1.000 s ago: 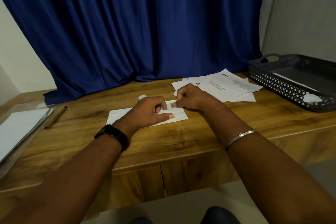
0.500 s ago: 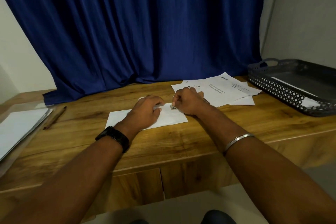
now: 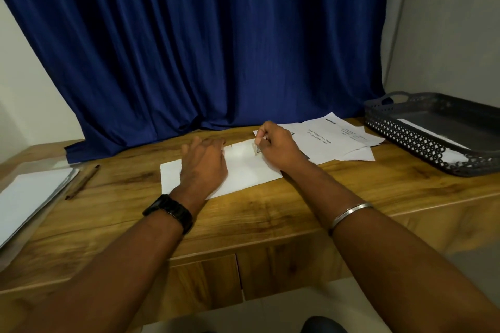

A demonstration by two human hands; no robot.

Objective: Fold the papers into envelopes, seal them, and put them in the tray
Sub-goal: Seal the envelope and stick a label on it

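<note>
A folded white envelope (image 3: pixel 243 167) lies flat on the wooden desk in front of me. My left hand (image 3: pixel 204 163) rests on its left half with the fingers stretched out, pressing it down. My right hand (image 3: pixel 276 144) sits at the envelope's upper right, fingers curled, pinching a small square sticker (image 3: pixel 257 149) against the paper. Loose printed papers (image 3: pixel 324 138) lie just behind my right hand. The dark perforated tray (image 3: pixel 405 138) stands at the far right and holds a white envelope (image 3: pixel 433 132).
A stack of white sheets in a clear folder (image 3: pixel 29 197) sits at the left edge, with a brown pencil (image 3: pixel 82 182) beside it. A blue curtain (image 3: pixel 216 48) hangs behind the desk. The desk's front edge runs just under my wrists.
My left hand has gone from curled at the envelope's top edge to flat on it. My right hand has shifted slightly right, and the small sticker now shows under its fingertips.
</note>
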